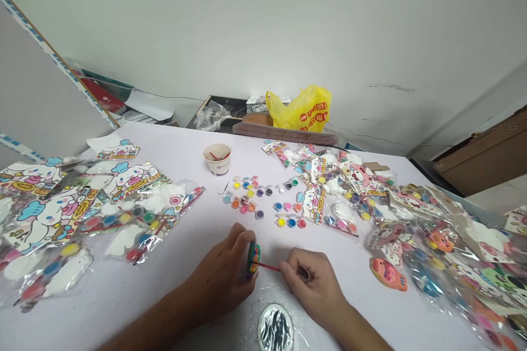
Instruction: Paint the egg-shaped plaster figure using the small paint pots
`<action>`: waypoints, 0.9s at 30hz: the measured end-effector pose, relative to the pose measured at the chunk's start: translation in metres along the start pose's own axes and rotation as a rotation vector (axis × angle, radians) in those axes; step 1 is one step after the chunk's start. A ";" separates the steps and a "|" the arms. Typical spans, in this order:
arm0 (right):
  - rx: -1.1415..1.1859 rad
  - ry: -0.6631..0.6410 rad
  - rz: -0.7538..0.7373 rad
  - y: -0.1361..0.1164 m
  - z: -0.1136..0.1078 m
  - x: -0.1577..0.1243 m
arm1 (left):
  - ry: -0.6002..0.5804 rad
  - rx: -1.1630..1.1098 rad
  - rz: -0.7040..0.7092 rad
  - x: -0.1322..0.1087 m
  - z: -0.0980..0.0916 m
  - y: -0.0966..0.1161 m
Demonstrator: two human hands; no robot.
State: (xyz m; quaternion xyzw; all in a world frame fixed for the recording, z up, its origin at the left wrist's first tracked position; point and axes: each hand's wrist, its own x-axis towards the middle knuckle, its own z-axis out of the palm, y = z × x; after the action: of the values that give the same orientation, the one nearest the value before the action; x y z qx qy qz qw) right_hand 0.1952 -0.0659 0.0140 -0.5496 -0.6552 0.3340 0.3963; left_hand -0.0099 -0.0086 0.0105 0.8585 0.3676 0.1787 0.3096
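My left hand [225,270] grips a small painted figurine [254,259] by its edges, holding it on its side above the table. Green, orange, yellow and blue show on the figurine. Between thumb and fingers, my right hand [316,284] pinches a thin red paintbrush [269,267], whose tip end meets the figurine's painted face. The tip itself is too small to make out. Below the hands lies a round silvery disc [275,329] on clear plastic. Beyond them stand several small paint pots [291,223] in many colours.
A paper cup [217,159] with a red brush inside stands behind the pots. Packaged craft kits cover the left [53,219] and right sides. A painted orange figurine [388,274] lies right of my right hand. A yellow bag [302,111] sits beyond the table's far edge.
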 end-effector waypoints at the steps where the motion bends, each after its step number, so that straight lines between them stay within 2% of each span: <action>1: -0.004 -0.023 -0.007 0.000 0.000 0.000 | -0.004 0.003 0.005 0.000 0.000 0.000; 3: -0.015 -0.057 -0.021 -0.001 -0.001 0.001 | -0.007 0.009 0.009 0.000 0.000 0.000; 8: -0.036 0.006 -0.018 -0.002 -0.002 0.002 | -0.006 0.016 0.008 0.000 -0.001 0.000; 12: -0.035 -0.073 -0.029 -0.002 -0.002 0.002 | 0.005 0.023 0.014 0.000 0.000 0.000; 17: -0.062 -0.003 -0.038 -0.003 -0.002 0.001 | 0.025 0.031 0.023 0.000 0.000 0.001; 22: -0.075 -0.074 -0.088 -0.006 -0.002 0.000 | 0.021 0.059 0.016 -0.001 0.001 0.001; 27: -0.113 0.006 -0.150 -0.009 -0.002 0.001 | 0.031 0.104 0.007 -0.002 0.002 0.001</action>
State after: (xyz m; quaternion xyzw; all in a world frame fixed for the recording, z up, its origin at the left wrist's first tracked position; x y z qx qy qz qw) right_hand 0.1926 -0.0663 0.0223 -0.5217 -0.7111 0.2642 0.3904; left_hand -0.0094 -0.0117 0.0097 0.8720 0.3780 0.1736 0.2581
